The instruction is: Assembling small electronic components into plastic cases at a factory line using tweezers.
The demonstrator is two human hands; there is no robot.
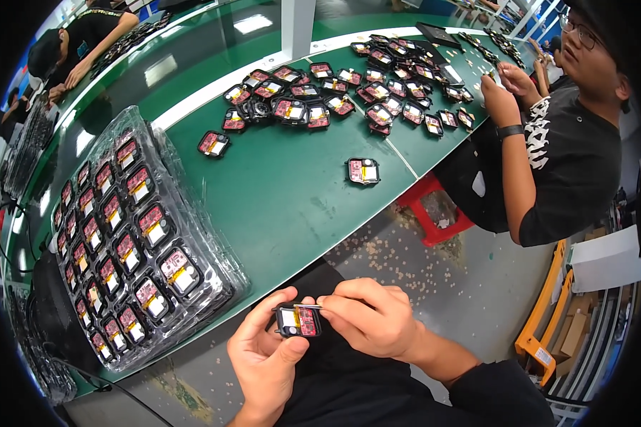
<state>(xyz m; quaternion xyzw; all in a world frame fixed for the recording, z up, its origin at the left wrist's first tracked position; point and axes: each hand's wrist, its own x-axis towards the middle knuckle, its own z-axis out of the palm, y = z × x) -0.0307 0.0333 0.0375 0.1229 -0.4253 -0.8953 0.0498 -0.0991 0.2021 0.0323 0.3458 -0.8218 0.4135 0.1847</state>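
Green worktop [285,192] runs away from us, and below its near edge we hold a small black electronic module [298,321] with a red circuit board inside; our left hand [267,356] cradles it from beneath, thumb and fingers curled around its case; our right hand [370,317] is pinched shut on slim metal tweezers [297,307], whose tip lies across the module's top edge. On the worktop's left side, close to its near edge, sits a stack of clear plastic trays [132,242] filled with rows of the same modules; a single module [363,171] lies alone near the right edge; a loose heap of modules [356,89] spreads toward the far end. A co-worker in a black shirt [563,164] sits at the right edge, both hands raised over the heap; a red stool [434,210] stands beside that person.
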